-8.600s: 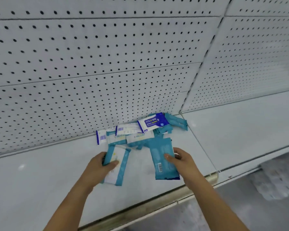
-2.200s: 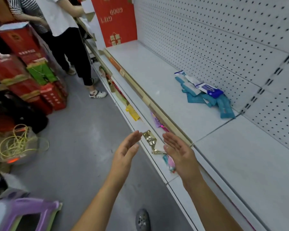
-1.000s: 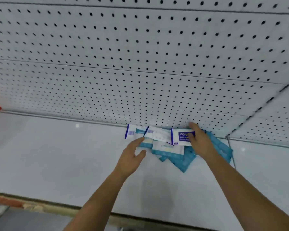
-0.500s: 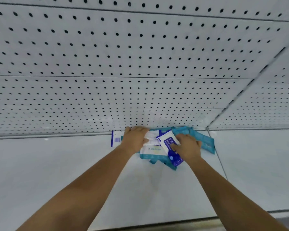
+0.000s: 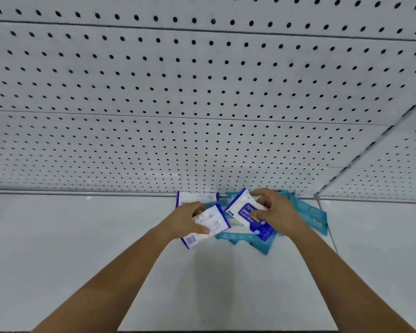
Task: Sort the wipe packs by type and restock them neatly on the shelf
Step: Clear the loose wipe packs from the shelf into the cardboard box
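Observation:
A heap of wipe packs lies on the white shelf (image 5: 82, 248) against the pegboard back. My left hand (image 5: 185, 222) grips a white pack with dark-blue edges (image 5: 213, 222), its back side up. My right hand (image 5: 277, 212) holds a white and dark-blue "75% alcohol wipes" pack (image 5: 246, 212) tilted above the heap. Another white and dark-blue pack (image 5: 196, 196) lies flat by the back wall. Several teal packs (image 5: 312, 215) lie under and to the right of my hands, partly hidden.
The white pegboard wall (image 5: 202, 104) rises right behind the heap. A vertical shelf joint (image 5: 324, 212) runs just right of the packs, with another shelf bay beyond it. Bare shelf surface stretches left of and in front of the heap.
My left hand has lifted a white and dark-blue pack off the heap and drawn it toward me. My right hand has raised and turned the alcohol wipes pack.

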Available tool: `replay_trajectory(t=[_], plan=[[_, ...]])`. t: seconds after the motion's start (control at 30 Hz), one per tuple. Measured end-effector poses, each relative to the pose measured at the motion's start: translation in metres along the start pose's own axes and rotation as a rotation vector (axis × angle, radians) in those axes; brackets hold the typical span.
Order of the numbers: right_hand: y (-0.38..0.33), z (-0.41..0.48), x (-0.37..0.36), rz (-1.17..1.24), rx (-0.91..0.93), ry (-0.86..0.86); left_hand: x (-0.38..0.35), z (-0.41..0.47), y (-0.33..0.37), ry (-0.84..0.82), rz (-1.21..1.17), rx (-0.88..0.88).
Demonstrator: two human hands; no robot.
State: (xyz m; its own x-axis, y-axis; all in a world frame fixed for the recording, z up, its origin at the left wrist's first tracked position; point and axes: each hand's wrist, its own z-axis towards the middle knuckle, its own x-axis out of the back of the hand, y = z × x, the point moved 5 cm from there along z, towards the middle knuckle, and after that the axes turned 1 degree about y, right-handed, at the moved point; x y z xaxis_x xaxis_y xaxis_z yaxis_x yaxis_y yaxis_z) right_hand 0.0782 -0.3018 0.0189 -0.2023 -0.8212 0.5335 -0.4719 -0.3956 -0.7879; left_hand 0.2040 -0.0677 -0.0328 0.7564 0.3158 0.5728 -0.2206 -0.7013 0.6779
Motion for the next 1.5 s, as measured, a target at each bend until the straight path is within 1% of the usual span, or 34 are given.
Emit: replay_trajectory(t=[0.07, 0.13, 0.17, 0.2, 0.27, 0.33, 0.47, 0.53, 0.6, 0.67, 0.73, 0.8, 0.83, 0.9, 0.93, 0.97, 1.03, 1.13, 1.17, 1.23, 1.3, 1.37, 1.43, 1.5], plan=[[-0.012, 0.004, -0.015, -0.192, 0.044, -0.115, -0.002, -0.001, 0.0, 0.128, 0.117, -0.032], [-0.016, 0.007, -0.036, -0.542, 0.124, -0.185, 0.0, -0.001, 0.004, 0.248, 0.335, -0.108], [-0.015, 0.006, -0.046, -0.7, 0.156, -0.19, -0.002, 0.0, 0.005, 0.248, 0.431, -0.13], [-0.013, 0.005, -0.055, -0.807, 0.163, -0.194, -0.005, 0.001, 0.006, 0.213, 0.506, -0.14], [-0.008, 0.0, -0.07, -0.93, 0.165, -0.191, -0.009, 0.002, 0.006, 0.151, 0.61, -0.152], [-0.008, -0.006, -0.081, -1.008, 0.201, -0.15, -0.01, 0.003, 0.007, 0.167, 0.692, -0.13], [-0.008, -0.015, -0.084, -1.078, 0.241, -0.075, -0.004, 0.002, 0.009, 0.162, 0.756, 0.033], [-0.009, -0.018, -0.079, -0.974, 0.214, -0.057, -0.004, -0.001, 0.007, 0.116, 0.745, 0.019], [-0.008, -0.024, -0.076, -0.847, 0.158, -0.071, -0.009, -0.008, 0.004, 0.041, 0.655, -0.03], [-0.007, -0.034, -0.079, -0.883, 0.139, -0.097, -0.019, -0.016, 0.0, -0.001, 0.56, -0.052], [-0.007, -0.045, -0.087, -0.925, 0.135, -0.095, -0.028, -0.024, -0.007, 0.015, 0.56, -0.039], [-0.006, -0.051, -0.092, -0.893, 0.12, -0.079, -0.035, -0.025, -0.014, 0.012, 0.577, -0.043], [-0.006, -0.055, -0.09, -0.862, 0.099, -0.078, -0.036, -0.026, -0.017, -0.025, 0.526, -0.045], [-0.003, -0.065, -0.077, -0.708, -0.007, -0.038, -0.033, -0.028, -0.021, -0.147, 0.354, -0.03], [0.004, -0.073, -0.068, -0.569, -0.1, -0.011, -0.03, -0.03, -0.018, -0.205, 0.279, -0.037], [0.011, -0.085, -0.057, -0.381, -0.195, 0.035, -0.027, -0.032, -0.014, -0.243, 0.219, -0.044], [0.028, -0.118, -0.036, 0.088, -0.32, 0.156, -0.022, -0.033, 0.003, -0.226, 0.066, -0.065], [0.051, -0.179, -0.01, 0.748, -0.395, 0.385, -0.036, -0.046, 0.051, -0.164, -0.242, -0.11], [0.061, -0.2, -0.004, 0.918, -0.4, 0.473, -0.049, -0.054, 0.067, -0.179, -0.339, -0.113], [0.082, -0.242, 0.005, 1.181, -0.389, 0.627, -0.082, -0.073, 0.099, -0.239, -0.468, -0.126], [0.103, -0.282, 0.015, 1.395, -0.358, 0.73, -0.115, -0.095, 0.129, -0.308, -0.555, -0.138], [0.119, -0.32, 0.026, 1.531, -0.333, 0.756, -0.148, -0.116, 0.153, -0.35, -0.612, -0.128], [0.136, -0.358, 0.035, 1.569, -0.337, 0.741, -0.178, -0.135, 0.176, -0.37, -0.617, -0.158], [0.154, -0.395, 0.047, 1.547, -0.342, 0.767, -0.21, -0.156, 0.198, -0.377, -0.576, -0.187]])
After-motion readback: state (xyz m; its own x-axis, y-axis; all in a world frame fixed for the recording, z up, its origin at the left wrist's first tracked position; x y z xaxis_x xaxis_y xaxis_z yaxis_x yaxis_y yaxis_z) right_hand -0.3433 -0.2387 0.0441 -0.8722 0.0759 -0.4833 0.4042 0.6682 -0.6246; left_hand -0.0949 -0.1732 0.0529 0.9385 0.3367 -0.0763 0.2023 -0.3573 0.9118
